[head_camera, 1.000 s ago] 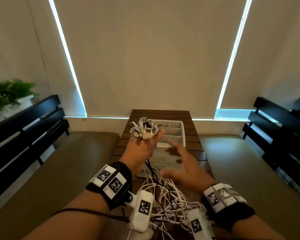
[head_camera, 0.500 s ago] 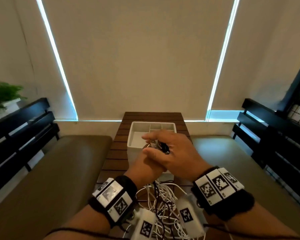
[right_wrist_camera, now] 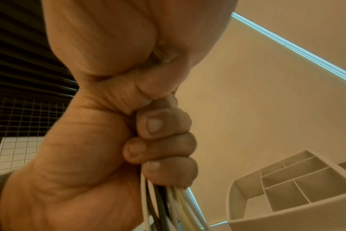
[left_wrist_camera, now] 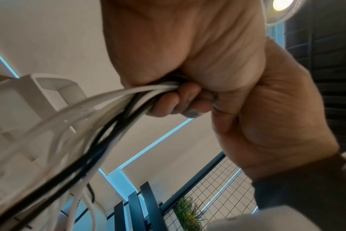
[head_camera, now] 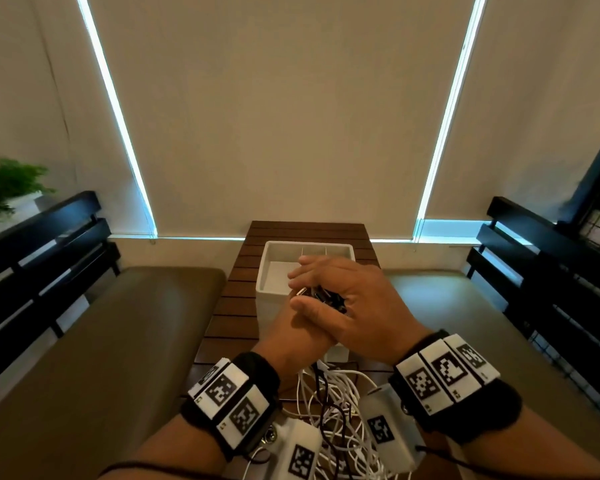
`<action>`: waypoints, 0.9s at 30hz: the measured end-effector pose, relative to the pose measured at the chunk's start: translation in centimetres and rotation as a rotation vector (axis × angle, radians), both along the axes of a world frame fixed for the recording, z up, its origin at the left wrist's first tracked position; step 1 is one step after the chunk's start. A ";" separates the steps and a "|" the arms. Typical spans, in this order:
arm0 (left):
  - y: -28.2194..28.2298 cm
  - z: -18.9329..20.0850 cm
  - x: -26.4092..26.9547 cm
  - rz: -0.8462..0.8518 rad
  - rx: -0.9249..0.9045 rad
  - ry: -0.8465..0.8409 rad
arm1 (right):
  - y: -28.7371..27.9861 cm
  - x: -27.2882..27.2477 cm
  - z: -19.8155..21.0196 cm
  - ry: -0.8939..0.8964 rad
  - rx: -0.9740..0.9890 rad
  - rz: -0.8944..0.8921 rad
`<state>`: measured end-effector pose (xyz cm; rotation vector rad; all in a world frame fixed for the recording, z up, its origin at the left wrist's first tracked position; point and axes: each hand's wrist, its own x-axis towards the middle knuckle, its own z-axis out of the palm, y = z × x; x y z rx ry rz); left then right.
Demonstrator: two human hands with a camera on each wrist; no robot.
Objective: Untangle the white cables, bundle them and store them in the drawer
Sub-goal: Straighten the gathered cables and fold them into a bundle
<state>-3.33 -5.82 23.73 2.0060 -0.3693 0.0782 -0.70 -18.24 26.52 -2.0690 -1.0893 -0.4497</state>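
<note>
My left hand (head_camera: 288, 344) grips a bundle of white cables (head_camera: 329, 403) mixed with a few black ones, fist upright above the table. In the right wrist view its fingers (right_wrist_camera: 164, 150) curl tightly round the strands (right_wrist_camera: 180, 203). My right hand (head_camera: 347, 299) is cupped over the top of the fist, thumb and fingers closed round the plug ends, of which only a few dark tips show. The loose lengths (left_wrist_camera: 109, 100) hang in a tangle towards my wrists. The white divided drawer (head_camera: 274, 251) stands just behind both hands.
The drawer sits on a narrow slatted wooden table (head_camera: 305, 230). Olive bench cushions (head_camera: 118, 323) with black slatted backrests (head_camera: 32, 254) flank the table on both sides. A green plant (head_camera: 7, 185) stands at the far left. Closed blinds fill the wall ahead.
A second ago the plug ends stood exposed above my left fist and my right hand was open beside it. The right hand has since come over and closed on them.
</note>
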 end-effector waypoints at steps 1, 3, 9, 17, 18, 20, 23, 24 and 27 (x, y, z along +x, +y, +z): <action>0.1 -0.7 0.0 0.033 -0.018 -0.027 | -0.1 -0.1 0.0 0.026 -0.005 0.012; 0.1 -1.3 0.0 0.100 -0.073 -0.021 | -0.4 -0.3 0.0 0.124 0.006 0.010; -0.5 -0.2 -0.2 0.107 0.060 -0.017 | -0.1 -0.5 0.2 0.181 -0.032 -0.072; -0.4 -0.8 -0.6 -0.062 -0.002 -0.097 | -0.6 -0.7 -0.1 0.083 -0.156 -0.019; -0.5 -1.2 -0.7 -0.059 0.009 -0.105 | -0.7 -0.8 -0.2 0.112 -0.184 -0.012; -0.7 -1.9 -1.1 -0.019 0.083 -0.086 | -0.7 -1.0 -0.2 0.190 -0.267 -0.010; -0.8 -2.8 -1.4 -0.021 -0.014 -0.039 | -0.8 -1.2 0.5 0.215 -0.416 -0.038; -0.8 -2.9 -1.4 -0.004 -0.058 0.008 | -0.8 -1.3 0.8 0.217 -0.465 -0.047; -0.4 -3.3 -1.2 -0.058 -0.053 0.056 | -1.0 -1.5 1.9 0.280 -0.544 -0.018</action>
